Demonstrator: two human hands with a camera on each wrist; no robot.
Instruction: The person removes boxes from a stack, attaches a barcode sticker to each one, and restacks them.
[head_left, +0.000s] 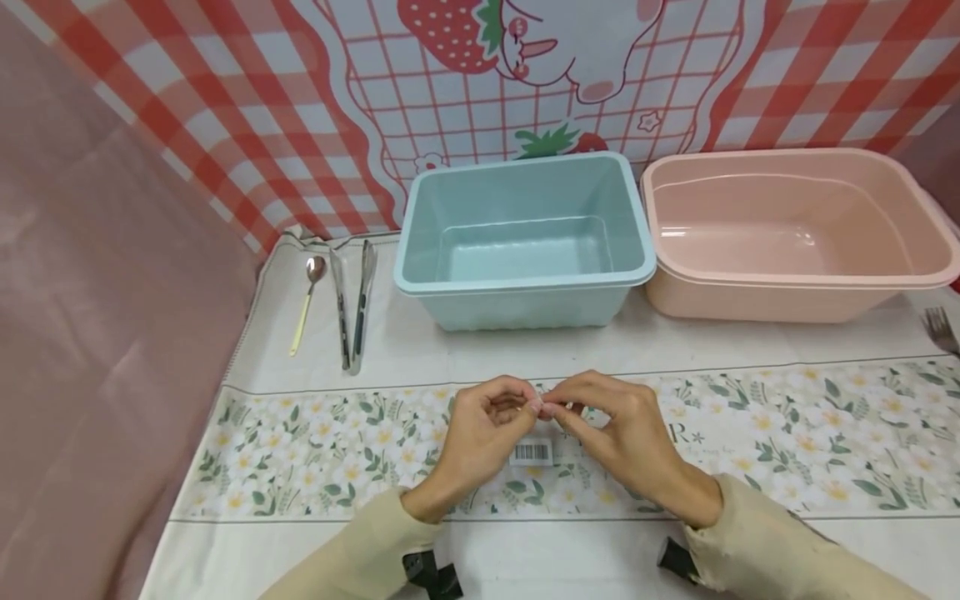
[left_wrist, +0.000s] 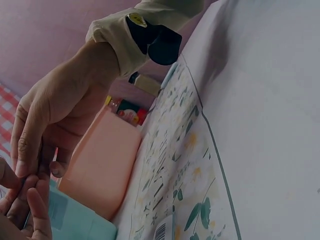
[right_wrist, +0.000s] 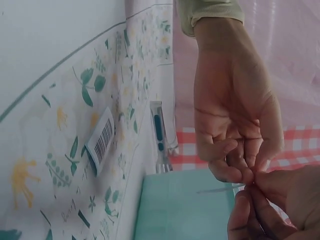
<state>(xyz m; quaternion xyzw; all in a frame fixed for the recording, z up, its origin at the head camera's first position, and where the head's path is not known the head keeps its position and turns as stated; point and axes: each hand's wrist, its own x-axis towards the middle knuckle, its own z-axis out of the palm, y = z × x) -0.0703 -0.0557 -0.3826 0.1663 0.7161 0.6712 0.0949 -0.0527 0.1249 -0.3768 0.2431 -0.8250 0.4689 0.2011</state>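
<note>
1. We see the left hand [head_left: 483, 429] and the right hand [head_left: 626, 425] meet fingertip to fingertip, each pinching narrowly at a thin strip [right_wrist: 217, 189]; it lies between their thumbs and fingers, above the table.
2. The right wrist view shows us the strip's free end jutting past the fingertips; from the head, we make out only a pale speck there.
3. Below the hands, a barcoded piece [head_left: 532, 452] rests on the floral tablecloth [head_left: 360, 450].
4. Only the left wrist view gives us a red-capped container [left_wrist: 127, 111] beyond the peach bin [head_left: 757, 300].
5. Behind the hands, we find a light-blue bin [head_left: 525, 308] beside the peach one, with a spoon [head_left: 303, 317] to its left and a fork [head_left: 940, 329] at the far right.
6. Red-checked fabric [head_left: 285, 125] hangs behind; a pink curtain [head_left: 112, 250] hangs at the left.
</note>
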